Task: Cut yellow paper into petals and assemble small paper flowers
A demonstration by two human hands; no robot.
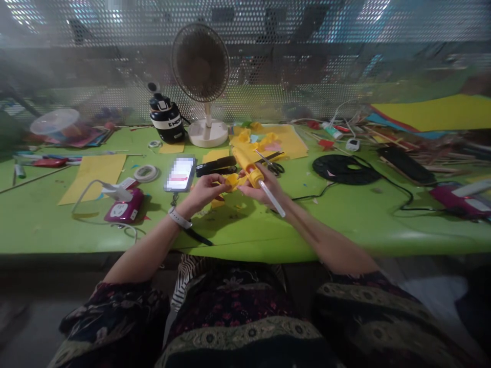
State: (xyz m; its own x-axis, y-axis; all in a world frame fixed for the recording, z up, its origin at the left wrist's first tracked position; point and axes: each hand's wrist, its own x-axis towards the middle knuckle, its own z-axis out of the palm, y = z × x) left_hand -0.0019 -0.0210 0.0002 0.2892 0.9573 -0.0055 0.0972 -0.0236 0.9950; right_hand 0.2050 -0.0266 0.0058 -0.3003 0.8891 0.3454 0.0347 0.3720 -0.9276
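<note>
My right hand (268, 188) is wrapped round a yellow hot glue gun (248, 167). A clear glue stick (273, 200) sticks out of its back end toward me. Between the fingers of my left hand (207, 191) is a small crumpled yellow paper piece (231, 181), close beside the gun. Just beyond my hands lie a black stapler (215, 166) and a pair of scissors (274, 166). Several yellow paper shapes (268, 138) rest on a yellow sheet (293, 140) farther back. The gun's nozzle is hard to make out against the yellow paper.
On the green table (238, 237), a phone (179, 174), a tape roll (146, 173) and a maroon power socket (125, 207) are at left. A fan (207, 132) and a black bottle (166, 120) stand behind. Rightward lie a black flat round object (337, 169), cables and sticks (406, 153).
</note>
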